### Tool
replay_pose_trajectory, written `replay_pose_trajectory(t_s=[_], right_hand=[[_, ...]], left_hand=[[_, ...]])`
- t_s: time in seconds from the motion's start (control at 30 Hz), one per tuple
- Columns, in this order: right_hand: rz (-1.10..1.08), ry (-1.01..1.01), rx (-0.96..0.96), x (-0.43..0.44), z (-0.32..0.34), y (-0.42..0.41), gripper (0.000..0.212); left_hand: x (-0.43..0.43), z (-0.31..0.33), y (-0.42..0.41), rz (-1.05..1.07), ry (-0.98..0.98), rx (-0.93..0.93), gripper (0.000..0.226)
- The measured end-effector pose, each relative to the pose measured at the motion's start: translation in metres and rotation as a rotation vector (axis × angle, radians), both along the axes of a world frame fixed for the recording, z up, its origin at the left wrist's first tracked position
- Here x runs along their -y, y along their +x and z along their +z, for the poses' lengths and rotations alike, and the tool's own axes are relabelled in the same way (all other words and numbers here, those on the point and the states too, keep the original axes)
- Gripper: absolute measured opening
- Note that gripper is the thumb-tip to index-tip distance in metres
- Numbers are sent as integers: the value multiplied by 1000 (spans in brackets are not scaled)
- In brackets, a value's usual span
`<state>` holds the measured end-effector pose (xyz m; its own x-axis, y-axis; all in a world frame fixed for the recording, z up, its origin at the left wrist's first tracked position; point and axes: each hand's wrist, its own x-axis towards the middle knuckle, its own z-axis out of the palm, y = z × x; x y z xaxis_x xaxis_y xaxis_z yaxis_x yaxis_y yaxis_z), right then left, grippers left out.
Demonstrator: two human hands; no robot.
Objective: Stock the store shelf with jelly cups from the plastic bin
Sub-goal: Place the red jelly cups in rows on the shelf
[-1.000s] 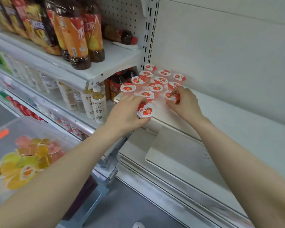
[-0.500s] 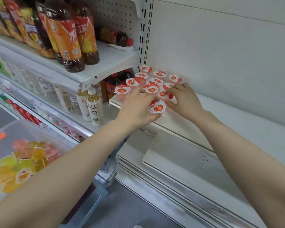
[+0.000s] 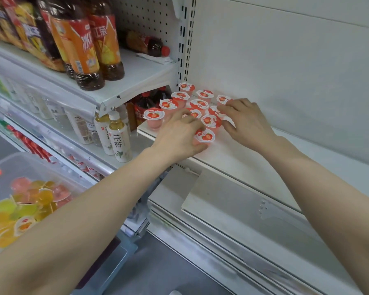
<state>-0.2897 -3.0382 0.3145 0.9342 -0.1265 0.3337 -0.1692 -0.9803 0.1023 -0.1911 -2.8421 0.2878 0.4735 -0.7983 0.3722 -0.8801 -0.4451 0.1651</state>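
Now the left hand (image 3: 179, 136) curls round a strawberry jelly cup (image 3: 205, 136) on the white shelf (image 3: 243, 159); just right of it, the right hand (image 3: 246, 123) rests relaxed, spread fingertips on neighbouring cups (image 3: 211, 121).

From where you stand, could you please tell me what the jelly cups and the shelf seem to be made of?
Jelly cups: probably thin translucent plastic, pink showing through the walls, under printed film lids. Shelf: apparently white painted metal, smooth, matte, with a folded front edge.
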Motion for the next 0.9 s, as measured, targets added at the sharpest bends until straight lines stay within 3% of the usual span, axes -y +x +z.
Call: replay_pose_trajectory(t_s=[0.2, 0.53, 0.9], right_hand=[[-6, -28, 3, -18, 13, 3, 43], [15, -74, 129, -121, 21, 32, 41], [99, 19, 69, -296, -59, 87, 40]], left_hand=[[-21, 14, 16, -57, -81, 57, 56], [-141, 24, 77, -69, -111, 120, 46], [-344, -41, 163, 110, -48, -28, 41]])
